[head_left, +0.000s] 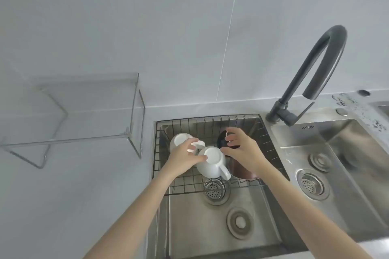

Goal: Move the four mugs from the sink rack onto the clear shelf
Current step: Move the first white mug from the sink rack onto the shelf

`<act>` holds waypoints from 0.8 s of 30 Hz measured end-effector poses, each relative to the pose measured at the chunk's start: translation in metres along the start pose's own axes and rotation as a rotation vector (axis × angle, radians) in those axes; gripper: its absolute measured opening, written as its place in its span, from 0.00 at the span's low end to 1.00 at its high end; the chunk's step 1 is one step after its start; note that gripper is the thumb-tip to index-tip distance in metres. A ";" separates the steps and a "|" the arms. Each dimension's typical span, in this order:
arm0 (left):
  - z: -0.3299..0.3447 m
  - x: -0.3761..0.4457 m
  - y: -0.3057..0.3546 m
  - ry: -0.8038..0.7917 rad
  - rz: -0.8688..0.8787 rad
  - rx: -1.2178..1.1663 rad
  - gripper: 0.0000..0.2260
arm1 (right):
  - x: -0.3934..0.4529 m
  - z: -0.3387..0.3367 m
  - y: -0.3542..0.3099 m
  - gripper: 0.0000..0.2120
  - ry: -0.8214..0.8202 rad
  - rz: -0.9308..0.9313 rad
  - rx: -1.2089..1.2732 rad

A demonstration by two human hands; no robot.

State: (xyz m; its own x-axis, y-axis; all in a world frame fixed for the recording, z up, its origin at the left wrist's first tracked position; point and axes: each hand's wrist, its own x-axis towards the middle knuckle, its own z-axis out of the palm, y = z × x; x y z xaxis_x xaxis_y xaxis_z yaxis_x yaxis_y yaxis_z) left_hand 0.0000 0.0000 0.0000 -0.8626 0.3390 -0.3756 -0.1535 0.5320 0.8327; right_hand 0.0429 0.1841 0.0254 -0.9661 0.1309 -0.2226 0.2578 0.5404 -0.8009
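Stood bare: clear shelf (pixel 84 99) on the table, left of the sink rack (pixel 160 153). First pickup under way. Left hand (pixel 185 159) fingers curled around white mugs (pixel 212 162); right hand (pixel 242 149) fingers spread over dark mugs (pixel 223 142). Called next for firm grips, then lift leftward.

White mugs and dark mugs in a black wire rack over a silver steel sink.

Inside the black wire rack (pixel 210 120), two mugs (pixel 212 164) were plain glossy white and two mugs (pixel 223 141) were dark, near black. Left of the rack, the shelf (pixel 84 111) was colourless and see-through against pale grey tiles (pixel 147 27). Right of the rack, the tap (pixel 311 73) was matt dark grey, and the counter edge (pixel 345 101) was white speckled with black.
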 end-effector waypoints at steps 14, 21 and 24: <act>0.041 0.037 -0.046 -0.067 0.012 -0.002 0.29 | 0.044 0.046 0.037 0.39 -0.247 0.052 -0.359; 0.051 0.049 -0.056 0.003 -0.019 -0.013 0.36 | 0.047 0.069 0.052 0.39 -0.199 0.106 -0.352; 0.052 0.049 -0.060 0.030 0.015 -0.025 0.34 | 0.049 0.067 0.051 0.38 -0.172 0.107 -0.368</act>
State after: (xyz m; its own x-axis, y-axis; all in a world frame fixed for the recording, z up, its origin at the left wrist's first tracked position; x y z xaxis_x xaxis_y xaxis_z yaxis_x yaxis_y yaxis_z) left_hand -0.0080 0.0251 -0.0898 -0.8787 0.3237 -0.3508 -0.1517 0.5075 0.8482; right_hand 0.0098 0.1620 -0.0636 -0.9095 0.0783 -0.4083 0.3034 0.7965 -0.5231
